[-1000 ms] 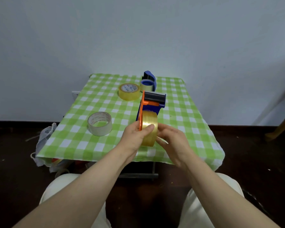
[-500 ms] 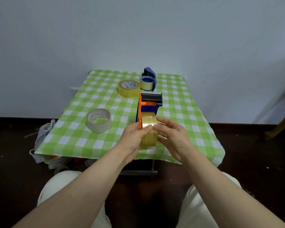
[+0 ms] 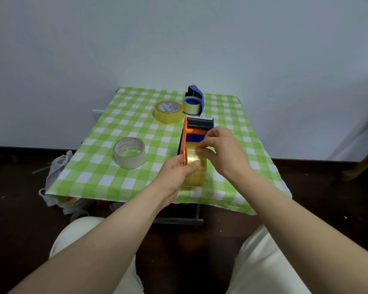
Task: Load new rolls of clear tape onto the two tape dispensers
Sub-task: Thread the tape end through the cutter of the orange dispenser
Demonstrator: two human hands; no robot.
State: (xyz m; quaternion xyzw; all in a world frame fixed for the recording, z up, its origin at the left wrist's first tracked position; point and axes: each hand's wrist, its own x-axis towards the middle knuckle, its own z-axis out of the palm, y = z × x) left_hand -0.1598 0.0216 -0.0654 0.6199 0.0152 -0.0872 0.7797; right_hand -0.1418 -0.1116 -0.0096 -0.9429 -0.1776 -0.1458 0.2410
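Head view: the left hand grips the clear yellowish tape roll on the orange-and-blue dispenser. Meanwhile the right hand pinches its top (black roller just beyond).

A small table under a green-and-white checked cloth stands against a plain, pale, evenly lit wall; a white wall socket shows behind the table's far left corner; a dark skirting board runs along the wall on both sides of the table; the floor around it is dark brown; a white plastic bag lies left of the table; a slanted wooden piece stands well to its right.
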